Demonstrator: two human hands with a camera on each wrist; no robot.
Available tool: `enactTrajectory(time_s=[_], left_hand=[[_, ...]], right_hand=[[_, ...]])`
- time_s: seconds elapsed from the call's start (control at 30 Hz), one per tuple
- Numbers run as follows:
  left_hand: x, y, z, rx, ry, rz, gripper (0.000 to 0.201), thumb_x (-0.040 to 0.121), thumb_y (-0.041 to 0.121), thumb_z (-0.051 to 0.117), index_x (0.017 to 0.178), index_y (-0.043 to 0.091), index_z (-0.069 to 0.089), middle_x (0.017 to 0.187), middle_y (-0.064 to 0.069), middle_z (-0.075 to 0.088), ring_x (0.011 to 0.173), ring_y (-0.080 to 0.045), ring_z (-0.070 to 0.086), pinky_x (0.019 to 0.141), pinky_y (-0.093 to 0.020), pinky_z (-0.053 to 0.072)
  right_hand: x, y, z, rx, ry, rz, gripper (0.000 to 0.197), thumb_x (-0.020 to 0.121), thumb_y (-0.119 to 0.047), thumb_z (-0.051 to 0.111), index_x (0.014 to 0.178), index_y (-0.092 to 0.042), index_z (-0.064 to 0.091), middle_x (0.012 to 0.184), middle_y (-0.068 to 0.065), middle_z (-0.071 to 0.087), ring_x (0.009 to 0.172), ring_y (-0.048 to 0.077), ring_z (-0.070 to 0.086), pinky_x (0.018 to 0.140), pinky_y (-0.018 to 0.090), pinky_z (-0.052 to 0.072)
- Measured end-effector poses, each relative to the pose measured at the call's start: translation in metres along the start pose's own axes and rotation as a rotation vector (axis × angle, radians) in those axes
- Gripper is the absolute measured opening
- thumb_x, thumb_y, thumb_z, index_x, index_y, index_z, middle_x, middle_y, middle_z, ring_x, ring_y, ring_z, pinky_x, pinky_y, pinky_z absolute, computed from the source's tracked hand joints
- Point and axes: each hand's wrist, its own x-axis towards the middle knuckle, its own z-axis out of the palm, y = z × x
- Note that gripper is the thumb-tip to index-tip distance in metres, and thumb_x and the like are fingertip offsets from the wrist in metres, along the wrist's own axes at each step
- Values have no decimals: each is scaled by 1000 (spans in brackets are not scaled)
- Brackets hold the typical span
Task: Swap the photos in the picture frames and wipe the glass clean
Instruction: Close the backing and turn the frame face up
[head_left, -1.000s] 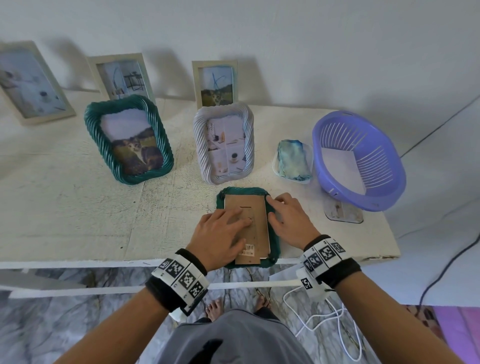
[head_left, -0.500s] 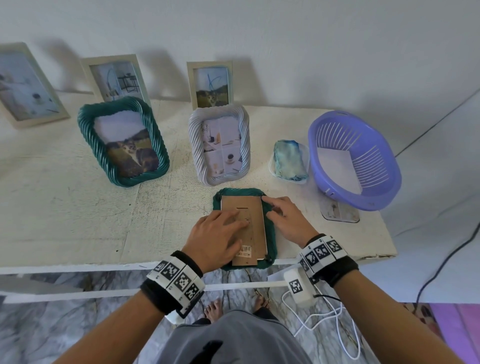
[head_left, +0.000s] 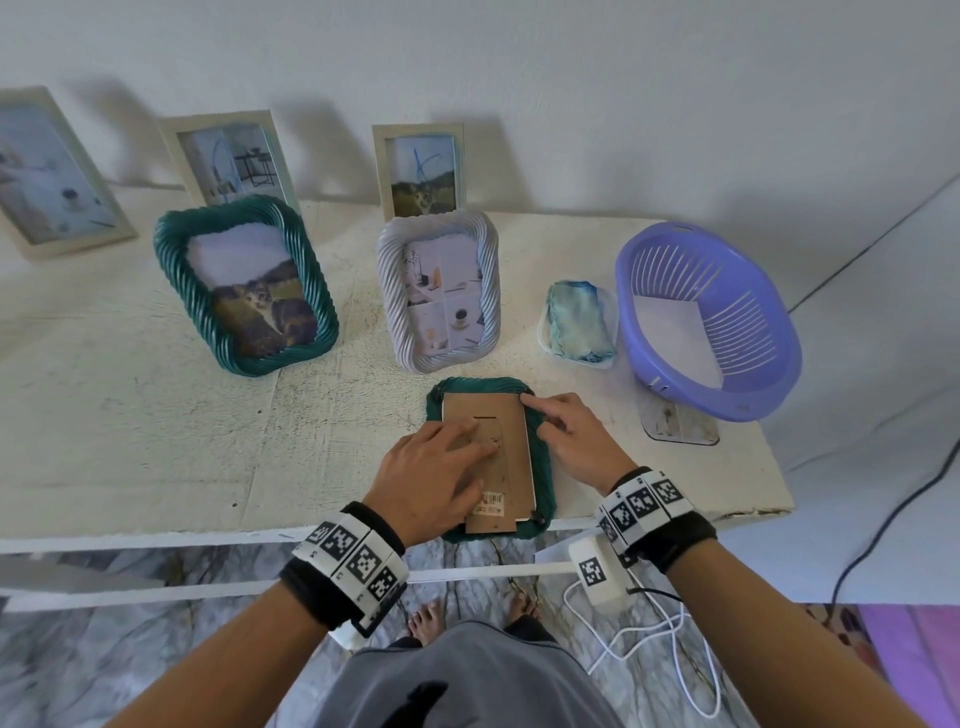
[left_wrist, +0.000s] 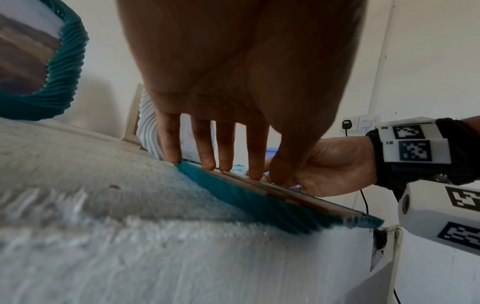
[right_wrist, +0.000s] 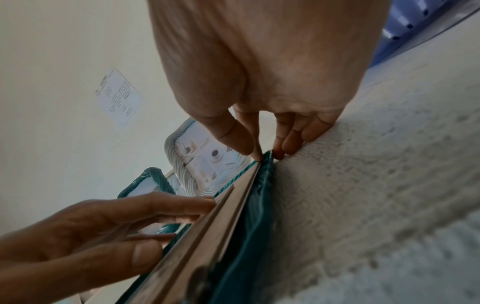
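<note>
Head view: the face-down teal rope-edged picture frame (head_left: 491, 457) lies at lower centre of the white counter (head_left: 130, 415), its near end overhanging the edge. The left hand (head_left: 436, 475) presses flat, fingers straight, on the brown cardboard backing (head_left: 485, 415); the right hand (head_left: 569, 441) has crept its forefinger up to the backing's upper right corner since a second ago.

Left wrist view: fingertips (left_wrist: 207, 162) bear straight down, released, grasping nothing.

Right wrist view: thumb and curled fingers (right_wrist: 288, 148) pinch the frame's rim. A hard pry here could tip the overhanging frame off, or crack the glass.
</note>
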Motion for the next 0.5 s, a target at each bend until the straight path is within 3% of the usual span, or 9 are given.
enactTrajectory(time_s=[0.1,0.27,0.37,0.5], left_hand=[[0,0,0,-1,3,7,55,87,53,33,131,31,59,139,1,54,119,-22,53,87,-42,53],[-1,-1,2,-5,23,19,54,87,52,34,131,32,59,140,2,54,118,-21,53,87,-42,53],[-1,-2,2,-31,31,13,55,87,52,35,133,33,57,142,4,52,119,-20,52,89,-42,51],[-5,-4,4,-103,35,-2,58,87,54,32,136,32,53,147,8,46,126,-17,46,95,-40,48]], right_hand=[[1,0,1,-37,3,-7,47,96,-8,46,140,-23,50,116,5,44,110,18,46,94,23,35],[1,1,2,-121,15,-25,46,96,-12,47,140,-24,49,113,4,43,109,21,45,102,35,38],[-5,1,6,-233,60,-81,45,96,-25,50,140,-29,44,118,3,44,114,24,42,101,38,37],[-24,-4,15,-333,53,-178,50,94,-46,49,141,-46,34,130,5,42,118,25,37,100,38,36]])
